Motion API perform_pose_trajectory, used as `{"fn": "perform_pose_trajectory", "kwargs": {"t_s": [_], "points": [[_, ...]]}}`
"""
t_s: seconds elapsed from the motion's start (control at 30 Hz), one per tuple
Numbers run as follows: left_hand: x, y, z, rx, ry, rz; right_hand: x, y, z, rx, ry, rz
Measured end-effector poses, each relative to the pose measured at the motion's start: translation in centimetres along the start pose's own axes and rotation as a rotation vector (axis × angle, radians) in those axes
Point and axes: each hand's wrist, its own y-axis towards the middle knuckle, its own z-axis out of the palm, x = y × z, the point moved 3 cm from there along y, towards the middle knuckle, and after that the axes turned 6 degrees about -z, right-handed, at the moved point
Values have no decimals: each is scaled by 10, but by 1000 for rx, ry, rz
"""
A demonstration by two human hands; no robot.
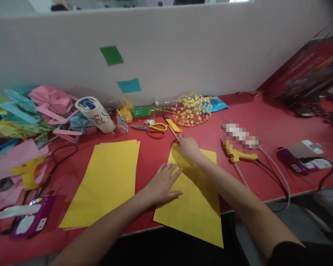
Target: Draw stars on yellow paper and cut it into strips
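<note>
My left hand [165, 184] lies flat with spread fingers on a yellow sheet of paper [199, 210], whose near corner sticks out past the table edge. Beyond the sheet's far edge, my right hand [188, 147] has its fingers closed at the near end of a slim pink-and-white stick [173, 132], perhaps a pencil. Beside that stick is a yellow utility knife [174, 125]. Scissors [152, 127] with yellow and red handles lie left of it. A stack of yellow paper [108, 177], with pink showing at its edge, rests to the left.
On the right are a yellow glue gun [238, 154] and a purple power strip [296, 160]. Another glue gun [29, 171] and power strip [34, 218] sit left, near folded paper shapes [50, 99]. A white tumbler [97, 116] and star-covered ball [192, 109] stand along the wall.
</note>
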Motion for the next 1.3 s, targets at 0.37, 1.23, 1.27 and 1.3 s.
{"fn": "perform_pose_trajectory", "kwargs": {"t_s": [0.37, 1.23, 1.27, 1.3], "points": [[45, -9, -13, -45, 94, -160, 5, 32, -11, -24, -7, -41], [119, -35, -73, -231, -1246, -585, -78, -43, 5, -372, 1558, 341], [118, -39, -68, -222, -1323, -617, -71, -40, 10, -368, 1564, 337], [117, -43, -62, -217, -1387, -647, -64, -37, 14, -360, 1569, 331]]}}
